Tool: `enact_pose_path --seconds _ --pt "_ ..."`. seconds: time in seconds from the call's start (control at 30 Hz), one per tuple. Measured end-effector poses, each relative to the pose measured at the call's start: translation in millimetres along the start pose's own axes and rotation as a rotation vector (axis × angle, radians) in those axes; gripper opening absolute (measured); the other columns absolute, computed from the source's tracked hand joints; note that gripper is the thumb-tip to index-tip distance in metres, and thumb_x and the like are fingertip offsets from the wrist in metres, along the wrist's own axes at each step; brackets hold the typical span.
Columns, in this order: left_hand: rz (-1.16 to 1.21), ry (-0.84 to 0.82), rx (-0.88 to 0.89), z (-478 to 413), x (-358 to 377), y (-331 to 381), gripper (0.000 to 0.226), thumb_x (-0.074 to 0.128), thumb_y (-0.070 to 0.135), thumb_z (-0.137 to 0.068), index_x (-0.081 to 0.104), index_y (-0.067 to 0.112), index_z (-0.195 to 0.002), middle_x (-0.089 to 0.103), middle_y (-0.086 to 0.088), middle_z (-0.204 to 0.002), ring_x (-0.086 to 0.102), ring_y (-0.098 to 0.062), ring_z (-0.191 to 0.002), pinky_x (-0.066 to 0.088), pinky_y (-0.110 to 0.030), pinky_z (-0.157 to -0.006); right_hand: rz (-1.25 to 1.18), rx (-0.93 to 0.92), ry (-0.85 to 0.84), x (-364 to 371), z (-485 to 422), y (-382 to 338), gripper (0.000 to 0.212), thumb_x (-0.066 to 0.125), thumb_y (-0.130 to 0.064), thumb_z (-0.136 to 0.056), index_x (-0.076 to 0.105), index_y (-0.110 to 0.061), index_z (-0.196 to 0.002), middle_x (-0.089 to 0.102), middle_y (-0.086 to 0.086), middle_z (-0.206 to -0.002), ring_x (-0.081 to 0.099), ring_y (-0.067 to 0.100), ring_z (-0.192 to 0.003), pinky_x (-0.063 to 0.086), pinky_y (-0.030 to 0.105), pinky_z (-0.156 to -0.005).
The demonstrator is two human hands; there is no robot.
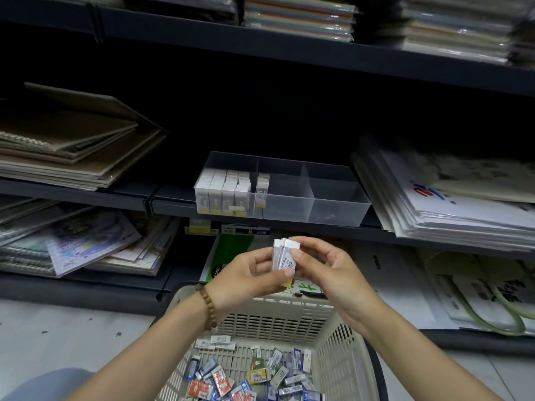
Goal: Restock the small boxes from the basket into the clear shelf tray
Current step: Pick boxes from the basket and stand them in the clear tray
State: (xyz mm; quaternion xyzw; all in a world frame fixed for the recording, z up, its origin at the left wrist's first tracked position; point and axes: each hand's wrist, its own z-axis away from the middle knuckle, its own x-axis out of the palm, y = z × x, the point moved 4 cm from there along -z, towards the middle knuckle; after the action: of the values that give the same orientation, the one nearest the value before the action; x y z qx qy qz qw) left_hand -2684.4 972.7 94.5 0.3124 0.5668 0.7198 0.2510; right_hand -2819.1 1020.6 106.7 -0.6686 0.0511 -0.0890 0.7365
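Above the cream basket (333, 328), both hands hold a small stack of white boxes (285, 256) upright. My left hand (249, 273) grips the stack from the left, thumb across its front. My right hand (324, 270) pinches it from the right, near the top. The clear shelf tray (333, 198) sits on the dark shelf straight ahead, divided into compartments. Its left compartment is packed with upright white boxes (223, 189), and a few more (263, 186) stand at the left of the middle compartment. Several loose small boxes (252, 377) lie on the basket floor.
Brown sketchpads (66, 140) are stacked on the shelf to the left of the tray, and wrapped paper packs (448, 192) lean to its right. Notebooks (86, 244) and bags (477, 293) fill the lower shelf. The upper shelf edge (289, 44) overhangs the tray.
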Motion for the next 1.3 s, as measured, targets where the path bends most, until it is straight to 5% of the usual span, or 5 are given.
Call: enact_pose_path --seconds 0.37,0.57,0.83,1.13,1.3 --pt "-0.171 0.071 0.065 -7.0 -17.3 11.8 0.037 0.067 0.014 -0.082 0.049 0.007 -0.113 0.07 -0.005 -0.104 0.068 -0.012 -0.088 0.054 -0.022 -0.079 0.017 0.039 -0.097 1.2 -10.2 -17.0 0.032 0.063 -0.017 -0.087 0.063 -0.015 -0.119 0.071 0.009 -0.106 0.07 0.019 -0.092 0.057 0.022 -0.075" --pt "-0.152 0.285 0.249 -18.0 -41.2 31.9 0.036 0.076 0.025 -0.072 0.066 0.024 -0.106 0.067 0.003 -0.106 0.066 -0.005 -0.09 0.054 -0.019 -0.075 0.056 -0.025 -0.16 10.3 -40.4 -44.8 0.027 0.06 -0.019 -0.089 0.06 -0.012 -0.115 0.071 0.007 -0.108 0.068 0.015 -0.096 0.055 0.019 -0.075" --pt "-0.191 0.694 0.532 -13.1 -90.4 63.5 0.053 0.06 0.052 -0.07 0.05 0.035 -0.12 0.059 0.017 -0.116 0.053 0.002 -0.113 0.04 -0.02 -0.097 0.143 -0.12 -0.066 10.6 -104.0 -89.1 0.027 0.057 -0.017 -0.092 0.059 -0.006 -0.116 0.071 0.007 -0.097 0.067 0.013 -0.082 0.056 0.019 -0.076" --pt "-0.24 0.665 0.153 -25.6 -112.9 36.1 0.104 0.05 0.067 -0.061 0.011 0.025 -0.148 0.014 0.003 -0.155 0.019 -0.017 -0.141 0.024 -0.034 -0.109 0.322 -0.077 -0.022 5.7 -144.7 -78.7 0.031 0.06 -0.009 -0.09 0.053 0.001 -0.118 0.065 0.006 -0.089 0.063 0.01 -0.072 0.055 0.013 -0.062" --pt "-0.281 0.643 0.135 -26.7 -114.6 32.4 0.11 0.053 0.071 -0.057 0.008 0.027 -0.148 0.014 0.003 -0.156 0.019 -0.017 -0.141 0.024 -0.034 -0.11 0.62 -0.172 -0.058 9.1 -152.3 -72.1 0.045 0.069 -0.018 -0.083 0.054 -0.005 -0.124 0.06 0.003 -0.107 0.062 0.01 -0.089 0.053 0.019 -0.077"
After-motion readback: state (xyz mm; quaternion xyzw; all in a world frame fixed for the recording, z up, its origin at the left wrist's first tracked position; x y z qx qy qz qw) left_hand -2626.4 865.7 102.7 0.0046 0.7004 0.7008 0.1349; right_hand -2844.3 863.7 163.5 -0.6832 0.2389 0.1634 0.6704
